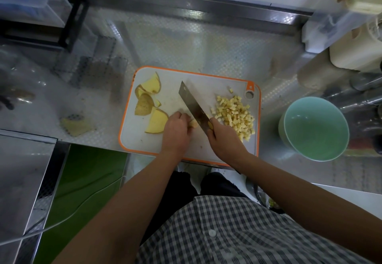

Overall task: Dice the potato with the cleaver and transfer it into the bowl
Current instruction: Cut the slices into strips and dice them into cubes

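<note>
Two grips noted: your right hand (222, 139) is clenched on the cleaver (194, 106) handle, blade angled down onto the cutting board (206, 148); your left hand (175, 131) pins a small potato piece (193, 123) just beside the blade. Diced potato (235, 115) is heaped right of the cleaver. Uncut slices (154, 106) lie left. On the bench (186, 42), the bowl (314, 127) stands apart, right of the board.

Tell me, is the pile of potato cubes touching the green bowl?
Apart. The head view shows the diced potato lying on the cutting board, with the board's orange edge and bare metal counter between it and the bowl.
</note>
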Action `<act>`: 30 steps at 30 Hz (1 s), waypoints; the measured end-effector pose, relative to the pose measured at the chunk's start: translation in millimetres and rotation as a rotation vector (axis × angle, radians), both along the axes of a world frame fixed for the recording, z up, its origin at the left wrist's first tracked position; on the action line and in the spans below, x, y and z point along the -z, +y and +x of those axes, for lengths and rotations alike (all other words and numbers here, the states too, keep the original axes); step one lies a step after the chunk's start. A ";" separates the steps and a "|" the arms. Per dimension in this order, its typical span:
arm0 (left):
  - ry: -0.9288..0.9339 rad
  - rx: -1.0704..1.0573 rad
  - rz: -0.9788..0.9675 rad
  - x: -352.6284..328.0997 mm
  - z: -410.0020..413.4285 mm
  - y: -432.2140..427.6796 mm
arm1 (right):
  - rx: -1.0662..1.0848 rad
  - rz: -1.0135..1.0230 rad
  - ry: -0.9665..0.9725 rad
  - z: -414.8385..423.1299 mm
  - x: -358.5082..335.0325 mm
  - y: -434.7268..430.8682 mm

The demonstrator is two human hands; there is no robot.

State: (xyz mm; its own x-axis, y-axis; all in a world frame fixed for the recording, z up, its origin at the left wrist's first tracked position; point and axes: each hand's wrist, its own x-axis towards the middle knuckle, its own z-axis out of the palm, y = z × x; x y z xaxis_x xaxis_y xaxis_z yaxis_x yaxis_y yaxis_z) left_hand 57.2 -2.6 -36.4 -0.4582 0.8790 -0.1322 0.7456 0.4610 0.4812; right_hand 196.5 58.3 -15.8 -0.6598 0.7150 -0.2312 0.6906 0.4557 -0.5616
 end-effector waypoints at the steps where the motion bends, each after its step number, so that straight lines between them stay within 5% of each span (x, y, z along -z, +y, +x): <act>1: -0.008 -0.009 -0.004 0.2 0.2 -0.5 | -0.017 0.004 -0.022 -0.1 -0.1 -0.8; 30: -0.089 -0.110 0.033 0.3 -0.1 -5.0 | 0.039 -0.012 -0.062 -8.7 10.7 -14.4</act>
